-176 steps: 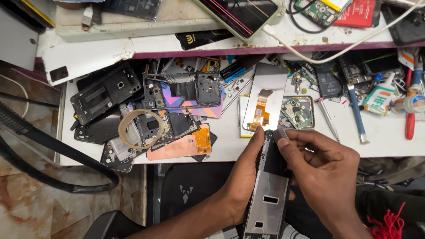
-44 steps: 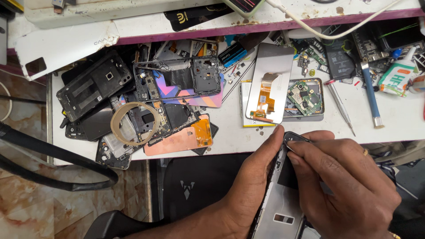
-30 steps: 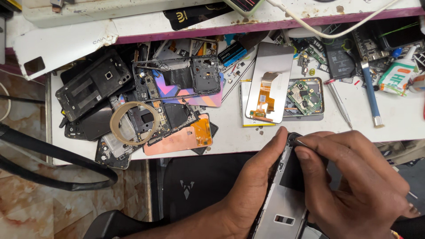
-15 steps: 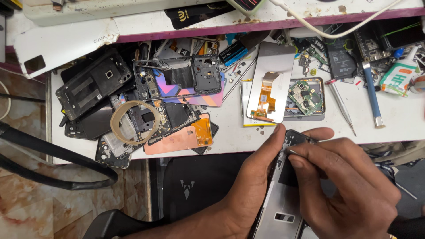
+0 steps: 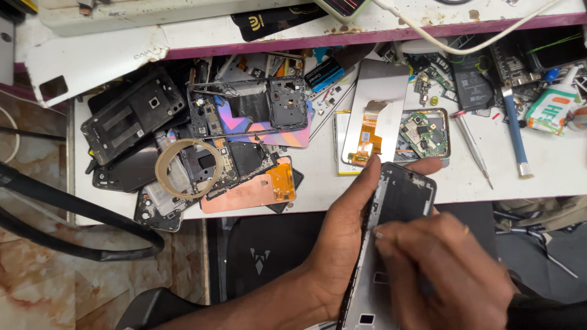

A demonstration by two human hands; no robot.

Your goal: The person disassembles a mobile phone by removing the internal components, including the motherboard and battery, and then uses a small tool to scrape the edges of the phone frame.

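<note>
My left hand [image 5: 342, 238] grips an opened phone frame [image 5: 400, 198], dark at its top end and silver lower down, holding it upright below the front edge of the white workbench [image 5: 550, 171]. My right hand [image 5: 443, 269] lies over the middle of the frame with its fingers curled and pressed onto the inner surface. Whether it holds a small tool is hidden. The frame's lower end [image 5: 365, 318] reaches the bottom of the view.
On the bench lie a screen panel with an orange flex cable [image 5: 373, 125], a small circuit board [image 5: 422, 134], a pile of phone back covers and frames [image 5: 208, 140], a tape ring [image 5: 183, 168], screwdrivers [image 5: 513, 131], a glue tube [image 5: 547, 110]. A black cable [image 5: 79, 220] loops at left.
My right hand has slid down the phone frame from its top corner to its middle, uncovering the dark upper end. My left hand keeps its grip.
</note>
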